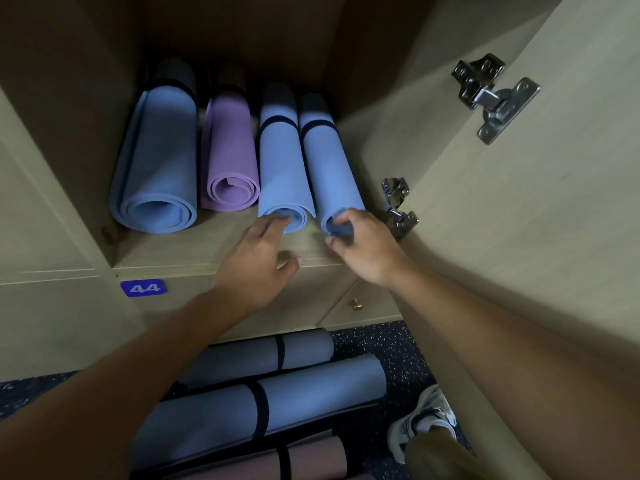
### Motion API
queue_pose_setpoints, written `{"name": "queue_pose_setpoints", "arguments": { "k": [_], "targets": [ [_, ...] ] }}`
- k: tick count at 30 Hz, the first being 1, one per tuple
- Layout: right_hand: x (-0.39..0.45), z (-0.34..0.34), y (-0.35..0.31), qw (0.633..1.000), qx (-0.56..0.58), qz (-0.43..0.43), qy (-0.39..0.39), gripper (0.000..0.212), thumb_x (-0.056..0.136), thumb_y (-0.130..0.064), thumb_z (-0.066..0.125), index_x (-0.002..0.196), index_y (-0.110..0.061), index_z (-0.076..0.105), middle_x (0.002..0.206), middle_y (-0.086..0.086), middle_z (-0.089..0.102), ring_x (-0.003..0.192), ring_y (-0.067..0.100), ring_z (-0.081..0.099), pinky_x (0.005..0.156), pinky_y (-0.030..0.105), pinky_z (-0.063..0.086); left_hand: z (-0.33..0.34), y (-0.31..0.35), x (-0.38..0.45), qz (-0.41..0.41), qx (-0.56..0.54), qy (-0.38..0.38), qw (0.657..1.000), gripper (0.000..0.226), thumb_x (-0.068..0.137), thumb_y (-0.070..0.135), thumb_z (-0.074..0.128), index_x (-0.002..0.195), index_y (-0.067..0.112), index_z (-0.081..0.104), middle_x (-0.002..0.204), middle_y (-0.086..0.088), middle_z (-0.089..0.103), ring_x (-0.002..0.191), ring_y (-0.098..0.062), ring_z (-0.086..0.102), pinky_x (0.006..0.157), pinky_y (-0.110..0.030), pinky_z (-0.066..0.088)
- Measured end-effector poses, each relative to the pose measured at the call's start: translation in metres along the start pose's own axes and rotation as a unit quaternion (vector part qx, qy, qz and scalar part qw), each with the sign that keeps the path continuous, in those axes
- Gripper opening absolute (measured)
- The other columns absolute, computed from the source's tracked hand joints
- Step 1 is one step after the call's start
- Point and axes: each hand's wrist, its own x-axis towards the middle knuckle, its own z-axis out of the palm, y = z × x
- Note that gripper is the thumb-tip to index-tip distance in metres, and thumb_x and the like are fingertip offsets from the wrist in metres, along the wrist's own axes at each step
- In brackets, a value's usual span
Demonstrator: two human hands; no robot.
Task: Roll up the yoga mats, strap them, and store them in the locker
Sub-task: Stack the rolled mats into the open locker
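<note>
Both hands at the open beige wooden locker (221, 251).
Left hand (258, 259), fingers straight, touched one rolled blue foam mat (282, 168); right hand (363, 247) pinched its three-o'clock neighbour (329, 168).

The right hand (363, 245) pinches the near end of the rightmost blue mat (329, 168) on the locker shelf (207, 251). Just left of that grip, the left hand (258, 261) reaches straight-fingered to the end of the neighbouring blue mat (282, 161). Further left lie a purple mat (228, 150) and a fatter blue roll (159, 161); below the hands, strapped mats (277, 393) lie on the floor.
</note>
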Motion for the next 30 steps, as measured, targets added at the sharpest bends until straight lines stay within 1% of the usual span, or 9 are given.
{"name": "queue_pose_setpoints", "arguments": {
  "k": [3,6,8,12,17,19,24,27,30],
  "targets": [
    [0.008,0.002,-0.001,1.000,0.005,0.002,0.005,0.041,0.094,-0.036,0.069,0.130,-0.018,0.058,0.136,0.001,0.055,0.123,0.017,0.054,0.102,0.026,0.040,0.000,-0.003,-0.002,0.002,0.006,-0.002,1.000,0.065,0.094,0.034,0.070,0.150,0.017,0.044,0.156,-0.003,0.040,0.143,-0.025,0.038,0.115,-0.039,0.036],
    [0.000,0.008,0.001,0.999,0.025,0.002,0.020,0.036,0.095,-0.033,0.068,0.127,-0.018,0.061,0.134,0.001,0.058,0.122,0.017,0.056,0.104,0.028,0.042,-0.001,-0.007,-0.009,0.015,0.003,0.020,1.000,0.052,0.092,0.032,0.072,0.140,0.017,0.055,0.142,-0.002,0.050,0.132,-0.024,0.047,0.106,-0.041,0.044],
    [-0.013,0.018,0.005,0.998,0.038,-0.003,0.041,0.029,0.096,-0.031,0.067,0.121,-0.018,0.063,0.128,0.001,0.062,0.115,0.017,0.060,0.103,0.032,0.046,-0.001,-0.007,-0.017,0.031,0.005,0.039,0.999,0.041,0.092,0.029,0.072,0.129,0.018,0.062,0.131,0.000,0.057,0.122,-0.024,0.053,0.099,-0.041,0.048],
    [-0.050,0.049,0.017,0.996,0.063,-0.010,0.057,0.021,0.096,-0.025,0.066,0.115,-0.015,0.065,0.115,-0.002,0.067,0.092,0.014,0.064,0.086,0.031,0.052,0.010,-0.013,-0.039,0.064,0.032,0.039,0.997,0.029,0.089,0.025,0.075,0.116,0.016,0.067,0.118,0.000,0.061,0.112,-0.022,0.054,0.095,-0.040,0.048],
    [-0.112,0.106,0.052,0.993,0.107,0.042,-0.004,0.022,0.097,-0.019,0.066,0.118,-0.010,0.065,0.113,0.002,0.066,0.089,0.015,0.061,0.078,0.026,0.045,0.036,-0.035,-0.079,0.043,0.072,-0.101,0.991,0.037,0.096,0.037,0.067,0.127,0.018,0.062,0.131,-0.001,0.056,0.124,-0.024,0.049,0.100,-0.040,0.045],
    [-0.137,0.135,0.069,0.989,0.123,0.071,-0.036,0.022,0.097,-0.018,0.067,0.116,-0.008,0.066,0.112,0.005,0.066,0.090,0.014,0.059,0.081,0.028,0.048,0.054,-0.048,-0.100,0.014,0.075,-0.157,0.985,0.040,0.097,0.039,0.066,0.129,0.017,0.061,0.132,-0.002,0.057,0.123,-0.025,0.051,0.096,-0.038,0.047],
    [-0.191,0.204,0.103,0.969,0.120,0.131,-0.171,0.028,0.098,-0.024,0.067,0.121,-0.010,0.063,0.120,0.006,0.063,0.099,0.014,0.055,0.088,0.030,0.047,0.099,-0.093,-0.147,-0.058,0.088,-0.307,0.946,0.046,0.099,0.040,0.064,0.137,0.017,0.054,0.136,-0.004,0.053,0.125,-0.022,0.050,0.104,-0.034,0.042],
    [-0.212,0.234,0.118,0.945,0.121,0.179,-0.246,0.035,0.097,-0.028,0.069,0.127,-0.011,0.061,0.128,0.008,0.061,0.114,0.021,0.058,0.091,0.027,0.043,0.126,-0.121,-0.159,-0.093,0.105,-0.353,0.925,0.055,0.097,0.041,0.066,0.144,0.015,0.050,0.142,-0.009,0.051,0.130,-0.028,0.048,0.109,-0.041,0.040],
    [-0.232,0.258,0.129,0.926,0.074,0.175,-0.327,0.055,0.098,-0.037,0.067,0.142,-0.009,0.051,0.141,0.012,0.054,0.130,0.028,0.051,0.106,0.034,0.041,0.149,-0.152,-0.166,-0.140,0.132,-0.383,0.904,0.073,0.095,0.045,0.067,0.154,0.015,0.038,0.153,-0.014,0.043,0.137,-0.035,0.042,0.113,-0.048,0.037]
  ]
}}
